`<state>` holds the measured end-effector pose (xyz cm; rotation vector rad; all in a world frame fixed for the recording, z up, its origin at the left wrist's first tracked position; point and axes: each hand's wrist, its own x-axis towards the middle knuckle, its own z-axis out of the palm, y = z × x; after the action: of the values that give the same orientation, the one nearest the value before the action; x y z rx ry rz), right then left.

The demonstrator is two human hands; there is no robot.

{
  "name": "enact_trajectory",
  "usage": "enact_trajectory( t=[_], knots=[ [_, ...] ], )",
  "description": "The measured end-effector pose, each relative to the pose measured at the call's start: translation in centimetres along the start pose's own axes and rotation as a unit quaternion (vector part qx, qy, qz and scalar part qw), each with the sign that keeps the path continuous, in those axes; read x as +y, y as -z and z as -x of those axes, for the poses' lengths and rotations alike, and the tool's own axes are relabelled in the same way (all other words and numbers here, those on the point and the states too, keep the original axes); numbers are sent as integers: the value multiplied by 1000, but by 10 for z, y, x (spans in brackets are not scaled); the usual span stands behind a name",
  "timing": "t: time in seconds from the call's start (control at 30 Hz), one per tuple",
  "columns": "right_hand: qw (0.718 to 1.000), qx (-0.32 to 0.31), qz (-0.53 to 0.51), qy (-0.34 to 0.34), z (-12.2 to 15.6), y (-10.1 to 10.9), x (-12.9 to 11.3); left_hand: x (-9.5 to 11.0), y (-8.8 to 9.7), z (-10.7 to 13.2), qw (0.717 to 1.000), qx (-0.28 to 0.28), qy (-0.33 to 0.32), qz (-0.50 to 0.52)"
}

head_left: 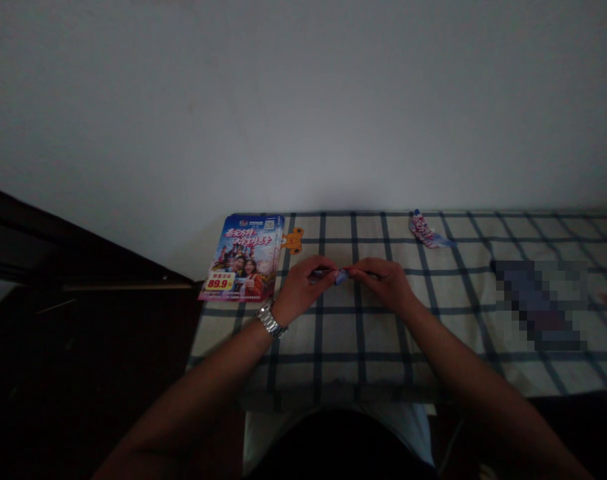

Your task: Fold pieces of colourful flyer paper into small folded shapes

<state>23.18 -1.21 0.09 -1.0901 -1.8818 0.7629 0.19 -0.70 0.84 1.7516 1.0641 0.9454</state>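
Between my two hands, over the middle of the checked cloth, is a small folded piece of bluish-purple paper point(341, 276). My left hand point(306, 283), with a metal watch on its wrist, pinches the paper's left side. From the other side, my right hand point(382, 277) pinches its right end between thumb and fingers. Much of the paper is hidden by the fingertips, so its exact shape cannot be made out. To the left of my left hand lies a stack of printed flyers point(243, 257), blue at the top and pink below.
A folded piece of printed paper point(428, 233) lies near the wall at the back right. An orange bear-shaped cutout point(293, 241) pokes out beside the flyers. A blurred-out dark object point(538, 303) lies on the right of the checked tablecloth point(453, 327). The wall borders the table's far edge.
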Motion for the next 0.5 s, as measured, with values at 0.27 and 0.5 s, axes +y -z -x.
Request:
enact_trajectory(
  t=[0.27, 0.5],
  knots=[
    [1000, 28, -6, -12, -1, 0, 1, -3, 1, -1, 998, -42, -7, 45],
    [999, 33, -14, -35, -2, -1, -3, -3, 1, -1, 999, -33, -1, 12]
  ],
)
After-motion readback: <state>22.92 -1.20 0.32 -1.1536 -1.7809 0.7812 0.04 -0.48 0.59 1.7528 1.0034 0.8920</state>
